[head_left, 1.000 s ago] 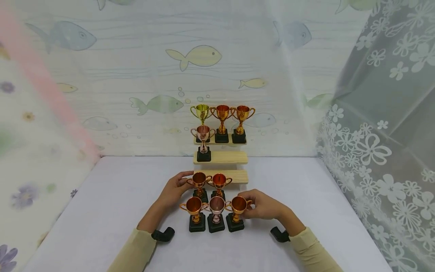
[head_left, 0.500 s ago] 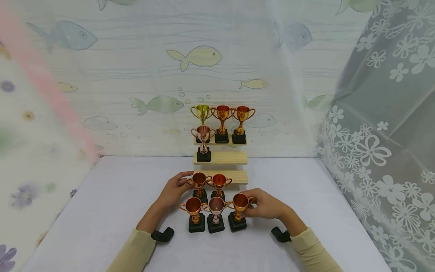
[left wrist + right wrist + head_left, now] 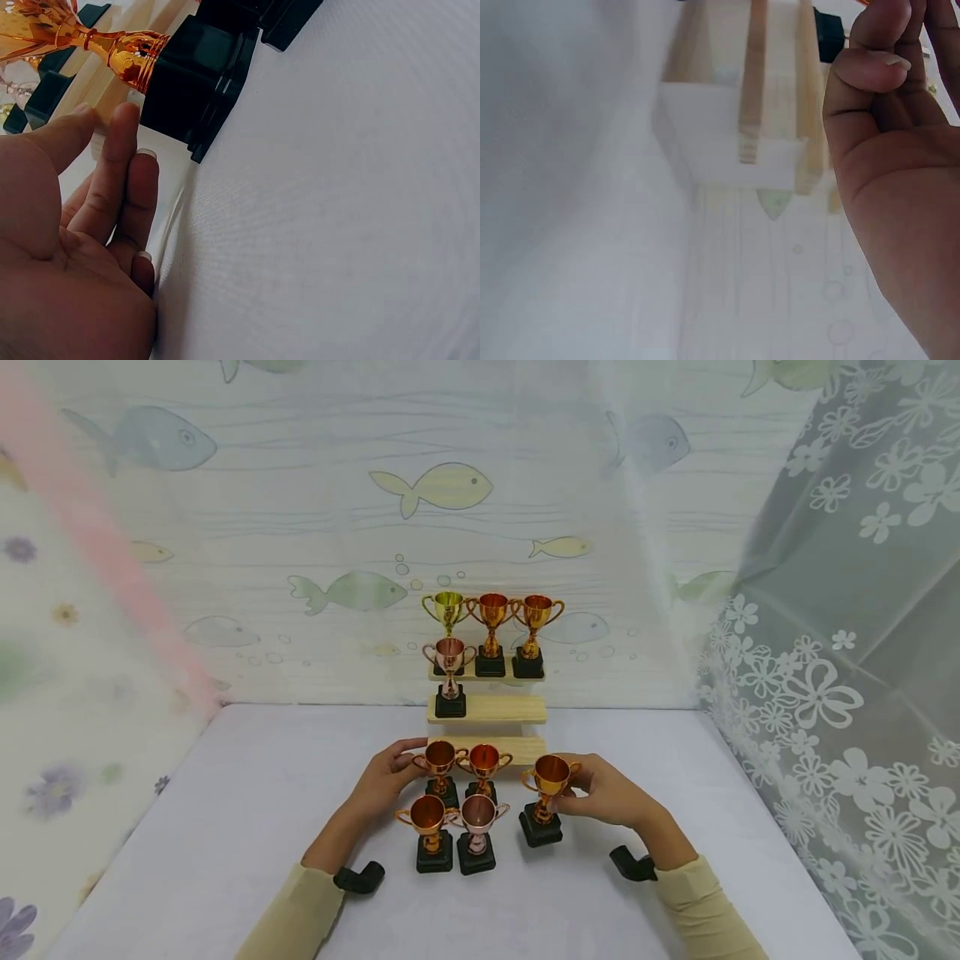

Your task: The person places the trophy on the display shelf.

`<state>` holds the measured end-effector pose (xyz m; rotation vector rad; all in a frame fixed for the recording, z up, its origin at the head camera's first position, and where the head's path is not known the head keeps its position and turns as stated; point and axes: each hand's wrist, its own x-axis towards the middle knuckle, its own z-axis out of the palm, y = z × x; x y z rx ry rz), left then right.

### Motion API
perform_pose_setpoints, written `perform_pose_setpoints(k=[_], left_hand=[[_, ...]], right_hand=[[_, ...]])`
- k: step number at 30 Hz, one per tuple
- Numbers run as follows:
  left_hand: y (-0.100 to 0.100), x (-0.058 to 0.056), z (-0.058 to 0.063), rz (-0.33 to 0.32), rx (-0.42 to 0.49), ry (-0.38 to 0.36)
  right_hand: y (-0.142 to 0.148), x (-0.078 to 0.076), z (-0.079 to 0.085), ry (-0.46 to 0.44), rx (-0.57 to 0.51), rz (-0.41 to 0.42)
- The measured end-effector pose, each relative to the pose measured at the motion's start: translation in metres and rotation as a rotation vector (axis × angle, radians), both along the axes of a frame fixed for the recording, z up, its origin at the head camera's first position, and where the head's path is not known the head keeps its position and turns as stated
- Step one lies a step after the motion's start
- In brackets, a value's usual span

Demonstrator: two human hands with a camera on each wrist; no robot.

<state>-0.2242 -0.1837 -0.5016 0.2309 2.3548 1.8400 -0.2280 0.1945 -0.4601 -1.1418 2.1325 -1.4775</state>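
My right hand (image 3: 611,793) pinches a copper-gold trophy cup (image 3: 551,774) by its stem, the cup slightly tilted over the table, right of the others. In the right wrist view its fingers are curled and the cup is mostly out of frame. At the left end of the lowest wooden shelf (image 3: 525,749), the thumb and forefinger of my left hand (image 3: 381,781) pinch the wood. Two copper trophies (image 3: 440,756) stand before that shelf. Nearer me, an orange-gold trophy (image 3: 427,814) and a pinkish trophy (image 3: 478,814) stand side by side on black bases.
The top shelf carries a yellow-gold trophy (image 3: 448,607) and two orange-gold trophies (image 3: 492,610). A rose-coloured trophy (image 3: 450,656) stands at the left of the middle shelf (image 3: 510,708). White cloth (image 3: 285,760) covers the table; a fish-print curtain hangs behind.
My right hand has drawn the copper-gold trophy out of the front row, up and to the right. The left hand and the other trophies have stayed put.
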Motion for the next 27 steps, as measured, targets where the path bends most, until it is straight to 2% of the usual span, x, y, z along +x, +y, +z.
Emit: perform_pose_setpoints(k=[8,20,27], left_hand=[[0.0,-0.004,-0.003,-0.012,0.008,0.005],[-0.001,-0.004,-0.006,0.003,0.007,0.003],[-0.002,-0.004,-0.007,0.006,0.003,0.013]], right_hand=[[0.002,-0.007,0.016,0.011,-0.044,-0.171],[-0.021,-0.033,0.045,0.106,-0.068,-0.292],[-0.041,-0.047,0.051,0.139,-0.084,-0.398]])
